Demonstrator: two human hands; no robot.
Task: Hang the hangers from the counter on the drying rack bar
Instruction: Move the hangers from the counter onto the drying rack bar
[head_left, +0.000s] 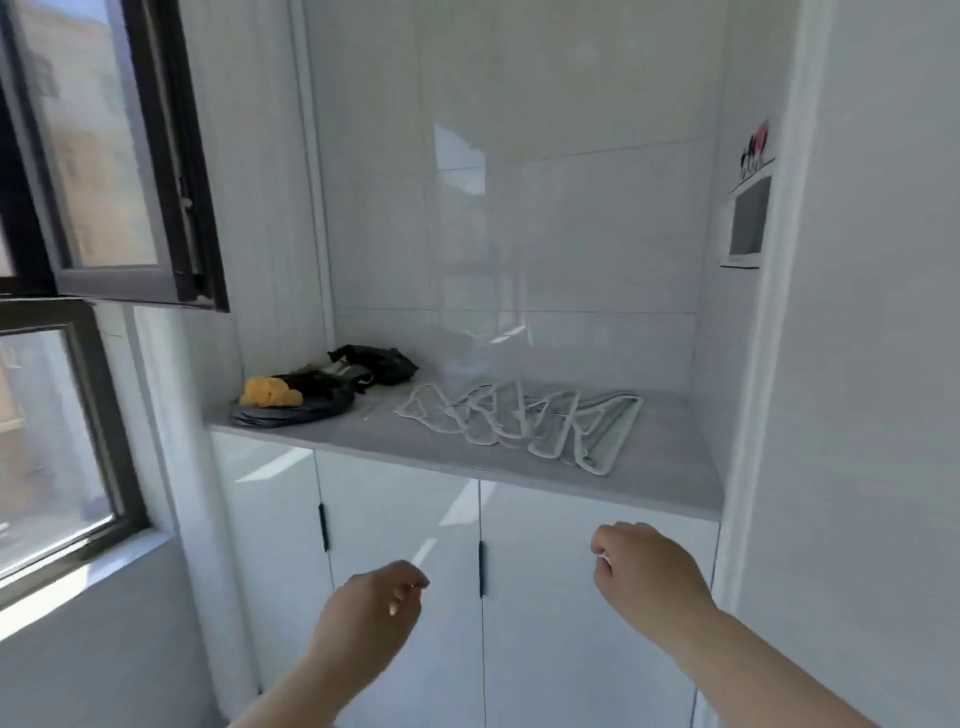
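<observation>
A window (93, 208) fills the left side. White cabinet doors (400, 545) stand under a grey counter (670, 467). The white hangers (519, 421) lie in an overlapping heap on the counter, right of its middle. Dark clothes (322, 395) with a yellow piece (270, 392) lie at its left end. The left hand (371, 610) and right hand (647, 577) hover before the doors, below the counter, fingers loosely curled, holding nothing.

I'm seeing daylight pouring in from the window (62, 426) on the left, making the whole alcove bright. The glossy wall tiles (519, 218) are throwing back pale glare patches, and the cabinet doors (400, 519) are catching slanted streaks. The wide lens is bowing straight lines at the edges. The hangers (519, 421) are looking soft and smeared.
</observation>
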